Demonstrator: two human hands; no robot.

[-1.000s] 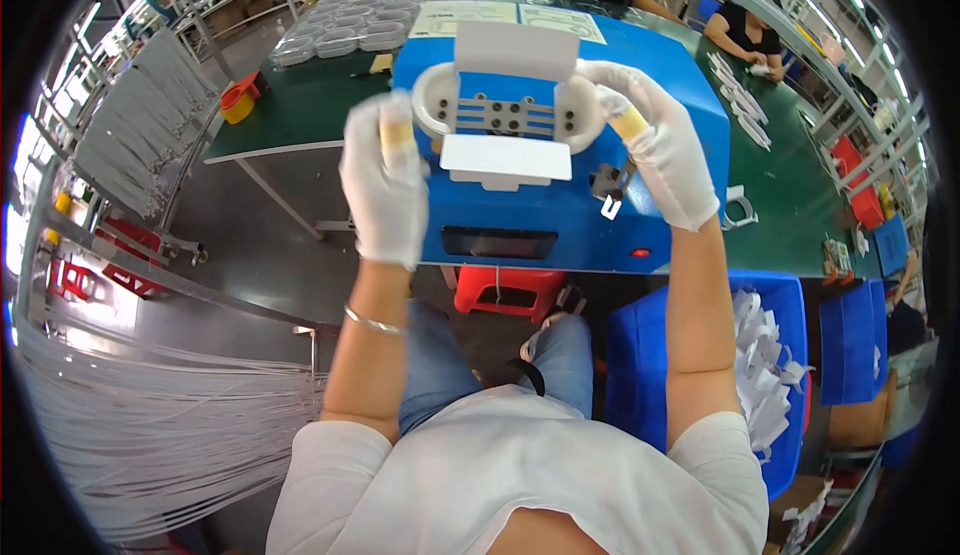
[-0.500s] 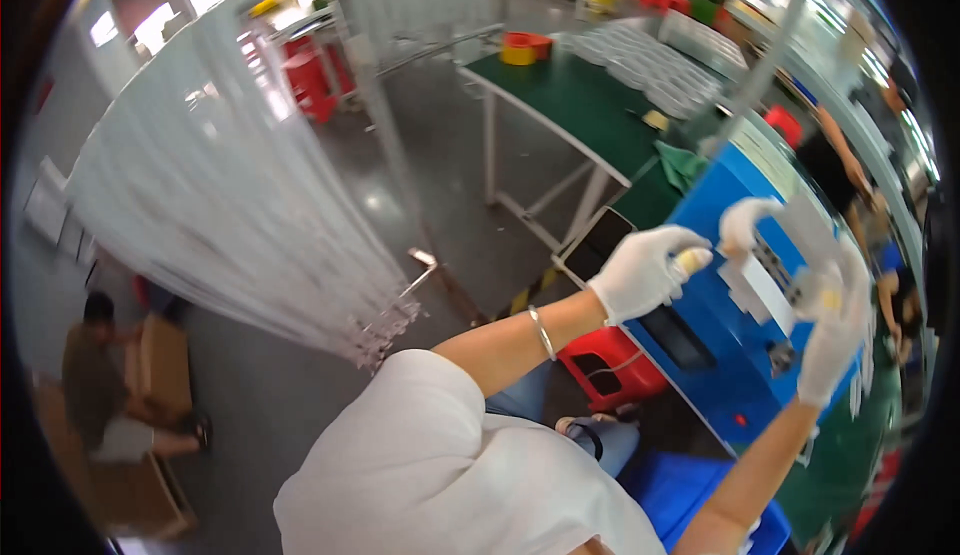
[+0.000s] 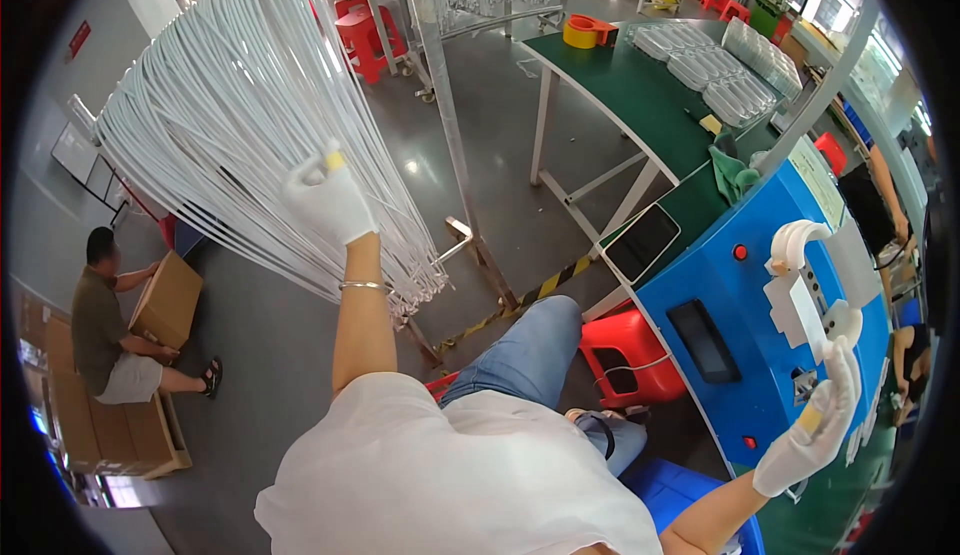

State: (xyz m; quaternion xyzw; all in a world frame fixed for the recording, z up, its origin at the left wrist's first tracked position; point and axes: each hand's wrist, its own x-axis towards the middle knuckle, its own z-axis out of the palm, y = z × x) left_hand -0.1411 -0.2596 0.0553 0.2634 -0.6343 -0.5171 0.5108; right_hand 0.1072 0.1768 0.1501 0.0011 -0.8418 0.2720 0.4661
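Note:
My left hand, in a white glove with a yellow patch on a finger, is at the hanging bundle of long white strands. Its fingers are curled closed, and whatever they may hold blends with the strands. My right hand, also gloved with a yellow patch, lies along the right side of a blue bench machine. Its fingers stretch up to the lower of two curved white pieces; the thumb is apart. A second curved white piece sits higher on the machine, beside white plates.
A metal post stands between the strands and a green table with clear plastic trays and an orange tape roll. A phone lies nearby. A red stool and blue bin sit low. A person handles cartons at left.
My left hand has swung left from the machine to the hanging strands. My right hand has moved lower beside the curved white pieces. The view has shifted and sharpened.

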